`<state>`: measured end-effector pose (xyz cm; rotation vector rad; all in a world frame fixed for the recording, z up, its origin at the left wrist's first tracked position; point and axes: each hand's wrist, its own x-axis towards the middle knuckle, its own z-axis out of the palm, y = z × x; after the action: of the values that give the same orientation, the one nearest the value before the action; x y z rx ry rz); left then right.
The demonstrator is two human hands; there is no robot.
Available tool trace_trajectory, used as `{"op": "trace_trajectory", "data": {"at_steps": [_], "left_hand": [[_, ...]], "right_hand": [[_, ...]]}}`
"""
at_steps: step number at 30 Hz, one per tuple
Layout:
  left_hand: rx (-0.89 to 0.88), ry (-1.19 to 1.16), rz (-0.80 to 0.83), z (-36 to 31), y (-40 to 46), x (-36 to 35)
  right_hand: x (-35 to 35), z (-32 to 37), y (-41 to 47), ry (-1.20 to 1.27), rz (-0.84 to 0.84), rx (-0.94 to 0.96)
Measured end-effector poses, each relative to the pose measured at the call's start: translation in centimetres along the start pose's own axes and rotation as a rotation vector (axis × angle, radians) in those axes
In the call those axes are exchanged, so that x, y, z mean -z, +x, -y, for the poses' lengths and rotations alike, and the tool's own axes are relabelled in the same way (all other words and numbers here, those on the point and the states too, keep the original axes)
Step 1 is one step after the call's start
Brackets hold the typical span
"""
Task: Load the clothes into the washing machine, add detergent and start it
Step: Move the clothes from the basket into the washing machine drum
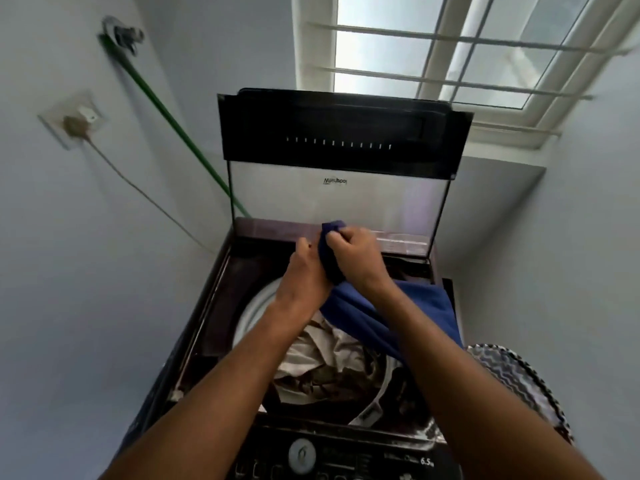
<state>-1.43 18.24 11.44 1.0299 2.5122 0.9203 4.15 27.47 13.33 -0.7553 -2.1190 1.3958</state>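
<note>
A: Where's the blue garment (408,313)?

B: Held up over the open top of the washing machine (214,306), near the back edge. Right hand (353,254) has its fingers clenched round a bunched top part of the cloth; a bit of blue pokes out above the knuckles. The rest hangs down and drapes to the right, over the drum rim and the machine's right side.

A: Left hand?

B: Left hand (304,271) is pressed against the same bunch from the left, touching the cloth. Its fingers are on the far side, so can't tell if they're gripping or just resting.

A: Anything in the drum (254,306) already?

B: Yes, pale crumpled clothes (325,355) w/ darker bits, below the forearms.

A: Lid?

B: Lid (339,168) stands upright at the back, folded, glass part below, dark part above. Control panel (346,459) w/ a round knob is nearest the camera. Patterned basket (519,379) just right of the machine. Green hose (166,116) runs down the left wall from a tap; wall socket (74,117) w/ a cord beside it. Barred window (467,53) above.
</note>
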Motion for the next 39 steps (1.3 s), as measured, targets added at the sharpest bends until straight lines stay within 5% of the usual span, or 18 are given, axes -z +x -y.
{"op": "trace_trajectory", "data": {"at_steps": [4, 9, 16, 23, 28, 39], "left_hand": [[0.081, 0.085, 0.120, 4.4, -0.4, -2.4], [0.224, 0.268, 0.325, 6.0, -1.6, -4.8], [-0.179, 0.036, 0.475, -0.2, -4.7, -12.1], [-0.341, 0.335, 0.722, -6.4, -5.0, -17.4], [-0.302, 0.344, 0.821, -6.7, -3.3, -18.4], [-0.229, 0.503, 0.925, -7.8, -2.0, -19.3]], "right_hand": [[-2.0, -6.7, -1.3, -0.338, 0.158, -0.198], [-0.5, -10.9, -4.3, -0.430, 0.253, -0.352], [7.4, -13.6, -7.3, -0.883, -0.020, -0.297], [13.3, -18.7, -11.1, -0.487, 0.008, -0.746], [11.8, -19.4, -10.9, -0.251, -0.036, -0.795], [11.0, -17.0, -10.4, -0.533, -0.166, -0.766]]}}
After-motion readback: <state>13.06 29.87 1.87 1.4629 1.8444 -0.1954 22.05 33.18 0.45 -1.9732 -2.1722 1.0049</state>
